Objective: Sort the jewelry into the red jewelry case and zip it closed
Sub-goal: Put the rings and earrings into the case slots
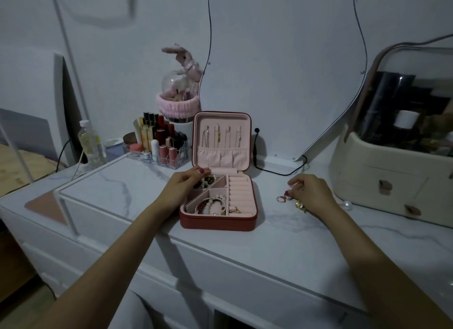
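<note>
1. The red jewelry case [218, 220] lies open on the worktop [282, 250], lid upright.
2. The left hand [183, 184] rests at the case's back-left compartment, fingers [202, 169] curled on dark beads [206, 181].
3. Right of the case, the right hand [311, 193] has its fingers [291, 190] pinched narrow over small rings [282, 198] on the worktop.

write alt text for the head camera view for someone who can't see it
A red jewelry case lies open on a white marble-look dresser, bracelets in its pink tray. The left hand rests at the case's back left compartment while the right hand picks at rings on the dresser. Lipsticks stand behind.
</note>
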